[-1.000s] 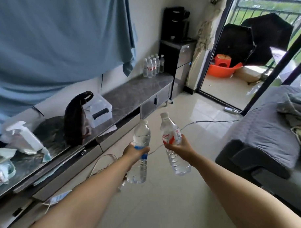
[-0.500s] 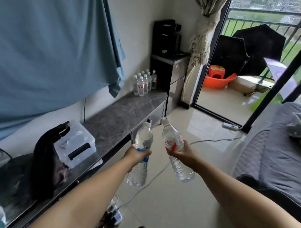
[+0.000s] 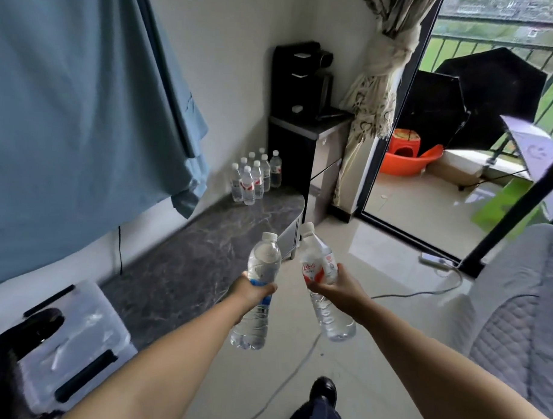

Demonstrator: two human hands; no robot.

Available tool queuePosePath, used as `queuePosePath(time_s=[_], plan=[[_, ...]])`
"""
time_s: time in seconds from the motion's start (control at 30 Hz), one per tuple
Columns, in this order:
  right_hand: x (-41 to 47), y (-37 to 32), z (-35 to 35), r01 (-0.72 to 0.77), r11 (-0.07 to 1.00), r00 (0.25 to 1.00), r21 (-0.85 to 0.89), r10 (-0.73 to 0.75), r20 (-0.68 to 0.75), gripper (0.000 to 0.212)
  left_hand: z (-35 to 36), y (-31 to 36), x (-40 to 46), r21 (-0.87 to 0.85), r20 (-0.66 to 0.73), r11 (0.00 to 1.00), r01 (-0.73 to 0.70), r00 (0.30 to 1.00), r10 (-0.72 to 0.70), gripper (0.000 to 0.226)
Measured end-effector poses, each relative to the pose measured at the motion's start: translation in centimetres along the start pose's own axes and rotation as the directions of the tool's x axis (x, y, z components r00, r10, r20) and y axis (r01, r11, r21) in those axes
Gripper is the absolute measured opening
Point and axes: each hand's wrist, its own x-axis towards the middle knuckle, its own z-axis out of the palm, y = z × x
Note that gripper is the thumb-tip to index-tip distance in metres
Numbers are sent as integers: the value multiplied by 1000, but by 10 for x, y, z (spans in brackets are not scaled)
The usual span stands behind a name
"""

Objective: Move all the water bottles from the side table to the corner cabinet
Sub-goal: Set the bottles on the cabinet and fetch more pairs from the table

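Left hand (image 3: pixel 253 291) fingers wrapped the blue-label bottle (image 3: pixel 260 287), near upright; right hand (image 3: pixel 335 288) clamped the red-label bottle (image 3: pixel 321 280), tilted left. The bottle cluster (image 3: pixel 254 177) stood ahead-left on the worktop (image 3: pixel 205 247), likelier nearer the left hand.

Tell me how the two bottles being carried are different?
The clear plastic bottle with the blue label, in the left hand, stands nearly upright; the clear plastic bottle with the red and white label, in the right hand, leans left. Both have white caps and hold water.
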Motion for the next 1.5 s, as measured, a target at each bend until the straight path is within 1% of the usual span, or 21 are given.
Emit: queuePosePath(time_s=[0.1,0.2,0.37,0.53,0.6,0.67,0.73,0.8,0.97,1.07,1.17,1.23,1.27,1.3,1.33,1.37,1.4,1.43,1.5], plan=[[68,4,-24,-10,1000,999,3,9,37,57,18,25,61,21,-40,999,29,999,-28,51],[139,4,-56,-21,999,997,-36,24,78,57,36,62,119,1,-76,999,52,996,-52,52],[237,-9,-105,-50,999,996,-15,51,78,55,56,113,197,-44,-92,996,77,992,-81,53],[315,-18,-124,-62,998,996,1,62,70,39,64,142,262,-41,-91,989,140,985,-143,56],[353,-21,-125,-62,998,994,-5,62,85,40,63,152,294,-47,-85,987,155,984,-158,58],[385,-26,-125,-75,997,992,-24,77,100,52,60,161,325,-60,-69,985,159,984,-163,61],[428,-31,-124,-100,995,991,-25,102,84,62,56,173,367,-58,-61,987,151,986,-154,60],[470,-38,-123,-100,995,992,-20,101,72,64,50,187,404,-48,-58,988,147,987,-150,61],[567,-61,-120,-141,989,986,-47,144,80,64,35,222,490,-59,-28,976,212,977,-214,72],[611,-69,-116,-156,985,983,-68,161,89,63,31,238,527,-91,-27,970,224,974,-227,66],[652,-70,-108,-162,980,979,-113,175,109,64,30,247,558,-97,-25,962,253,966,-257,51],[685,-66,-101,-162,979,978,-122,176,115,63,34,246,584,-90,-47,959,268,961,-273,32],[697,-63,-98,-159,979,978,-129,174,117,61,37,246,594,-87,-64,957,276,957,-282,30],[710,-61,-94,-152,979,979,-139,168,118,61,39,246,603,-87,-85,955,283,953,-290,31],[723,-58,-90,-141,979,980,-147,159,119,61,42,245,613,-88,-114,956,280,950,-289,27],[741,-53,-85,-133,980,980,-151,153,128,62,46,244,626,-105,-143,954,280,945,-293,31],[754,-49,-81,-131,979,980,-154,151,127,63,49,243,637,-115,-177,954,276,939,-293,41],[773,-42,-75,-127,979,980,-158,148,131,63,54,238,654,-138,-219,951,276,928,-301,43],[801,-30,-65,-122,980,981,-160,143,133,64,62,229,678,-215,-280,940,266,905,-321,36]])
